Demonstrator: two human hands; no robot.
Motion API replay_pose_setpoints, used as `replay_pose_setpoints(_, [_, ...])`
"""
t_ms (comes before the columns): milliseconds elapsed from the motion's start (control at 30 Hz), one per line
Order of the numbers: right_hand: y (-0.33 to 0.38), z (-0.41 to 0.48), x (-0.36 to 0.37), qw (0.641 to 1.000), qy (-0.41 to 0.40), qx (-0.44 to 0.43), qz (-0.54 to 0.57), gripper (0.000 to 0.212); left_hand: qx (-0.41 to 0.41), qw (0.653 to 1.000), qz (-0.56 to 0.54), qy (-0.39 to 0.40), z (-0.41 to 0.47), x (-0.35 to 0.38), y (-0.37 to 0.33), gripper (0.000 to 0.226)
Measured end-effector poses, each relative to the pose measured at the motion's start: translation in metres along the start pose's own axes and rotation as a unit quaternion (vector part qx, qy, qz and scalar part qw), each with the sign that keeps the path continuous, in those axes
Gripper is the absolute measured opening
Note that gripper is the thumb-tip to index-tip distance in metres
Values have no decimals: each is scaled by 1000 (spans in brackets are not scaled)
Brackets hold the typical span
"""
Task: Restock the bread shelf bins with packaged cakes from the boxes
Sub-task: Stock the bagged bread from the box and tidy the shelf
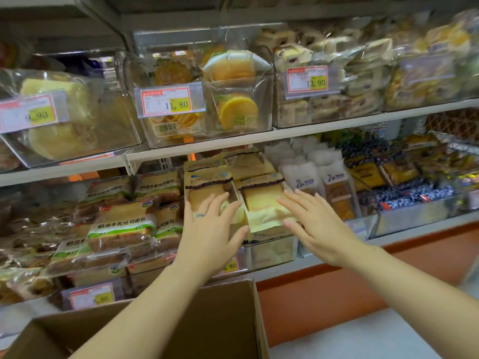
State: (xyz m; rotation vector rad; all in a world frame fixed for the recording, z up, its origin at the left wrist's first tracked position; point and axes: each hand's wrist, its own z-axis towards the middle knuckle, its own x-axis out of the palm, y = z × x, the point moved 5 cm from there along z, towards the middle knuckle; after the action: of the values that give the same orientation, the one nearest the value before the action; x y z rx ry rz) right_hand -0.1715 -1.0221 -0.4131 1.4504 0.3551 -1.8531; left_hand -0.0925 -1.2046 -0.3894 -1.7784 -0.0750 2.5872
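**Both hands spread over the cake bin on the lower shelf**

The left hand [210, 226] and the right hand [317, 226] reach forward side by side, a little apart. Both are flat with straight, fanned fingers, and neither grips anything. The left hand's fingers lie over the front of the left cake packet [204, 181]. The right hand's fingertips sit at the pale lower flap of the right cake packet [261, 195]. Whether either hand actually presses on its packet cannot be told.

Both packets have tan paper tops with a dark wavy edge, and yellow sponge shows through a clear window. They lean in the clear bin [274, 251] on the lower shelf, with more of the same kind stacked behind them.

Below the forearms, at the bottom of the view, stands an open cardboard box [228, 314]; its inside is hidden by the arms and the near wall.

Left of the bin lie stacked toast loaves [121, 229] in green-and-white wrappers, and just to its right stand white pouches [302, 177]. On the upper shelf [207, 145], directly above, a clear bin holds round yellow cakes [237, 110] behind a price tag [166, 102] reading 11.80.
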Motion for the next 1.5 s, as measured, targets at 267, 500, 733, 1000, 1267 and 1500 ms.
replay_pose_setpoints(267, [-107, -8, -3, 985, -76, 153, 4, 52, 123, 991, 4, -54, 40, 17, -73, 35])
replay_pose_setpoints(500, [-145, 36, -12, 986, -8, 103, -133, 74, 149, 987, 65, -11, 85, 34, -126, 41])
replay_pose_setpoints(733, [-179, 69, -22, 983, 32, 81, -162, 105, 70, 986, 126, 89, 109, 52, -135, 51])
replay_pose_setpoints(1000, [-211, 63, -31, 972, -1, 169, -163, 97, 23, 988, 136, 76, 133, 55, -150, 63])
replay_pose_setpoints(1267, [-185, 43, -49, 993, -69, 50, -82, 94, -74, 980, 136, 125, 177, 72, -132, 109])
replay_pose_setpoints(1500, [-165, 38, -4, 986, 143, 74, 37, 80, -78, 974, 89, 192, 197, 81, -111, 126])
